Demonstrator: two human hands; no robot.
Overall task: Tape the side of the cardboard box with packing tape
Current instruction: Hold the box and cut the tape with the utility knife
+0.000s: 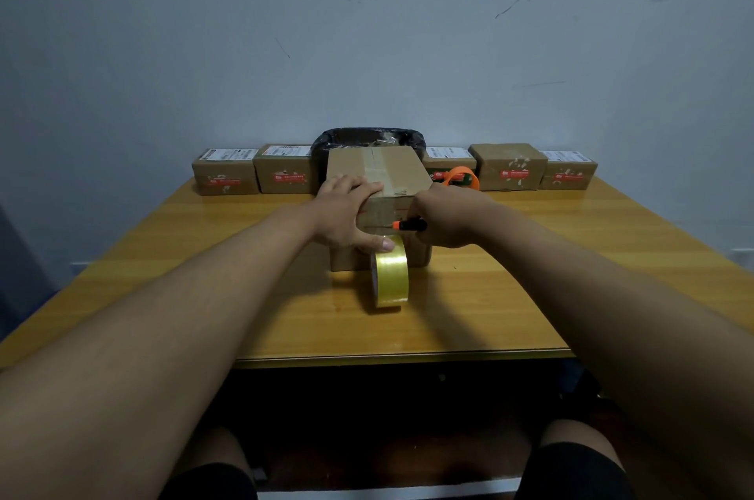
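A brown cardboard box [387,169] stands in the middle of the wooden table [551,295], with a strip of tape running over its top. My left hand [347,214] lies flat on the box's near top edge and front side, thumb stretched down toward the tape roll. A yellowish roll of packing tape [391,279] stands on edge on the table, right in front of the box. My right hand [444,218] is closed around an orange and black cutter [408,225], held against the box's near side just above the roll.
Several small labelled cardboard boxes [510,167] line the table's far edge. A bin lined with a black bag [367,138] sits behind the middle box. An orange tape dispenser [461,175] lies to the right of the box. My knees show below the near table edge.
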